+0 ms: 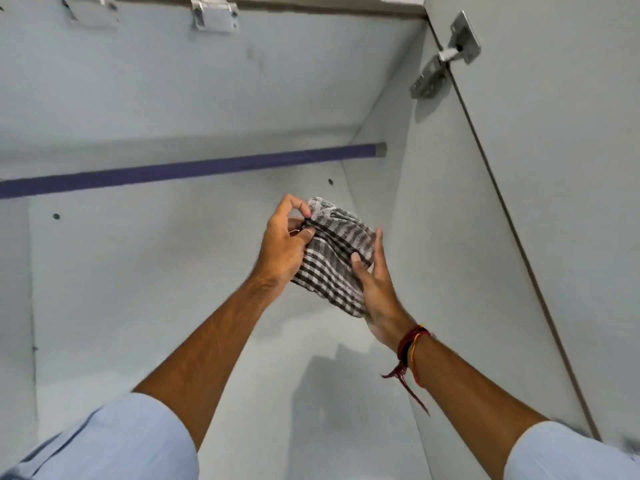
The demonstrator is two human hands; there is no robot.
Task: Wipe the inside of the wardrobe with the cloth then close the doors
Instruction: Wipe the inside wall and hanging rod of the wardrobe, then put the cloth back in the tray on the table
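Both hands (left (282, 249), right (375, 292)) grip the checked cloth (334, 258) inside the pale wardrobe (156, 271).

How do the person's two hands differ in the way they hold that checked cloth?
The left hand pinches the cloth at its top edge with curled fingers; the right hand supports it from below, fingers straighter. Only the right wrist wears red threads. Both grip the same cloth, held off the wardrobe walls.

Pale grey panels w/ purple rail (194, 167), metal hinge (446, 57) top right, prob. brackets (214, 13) overhead.
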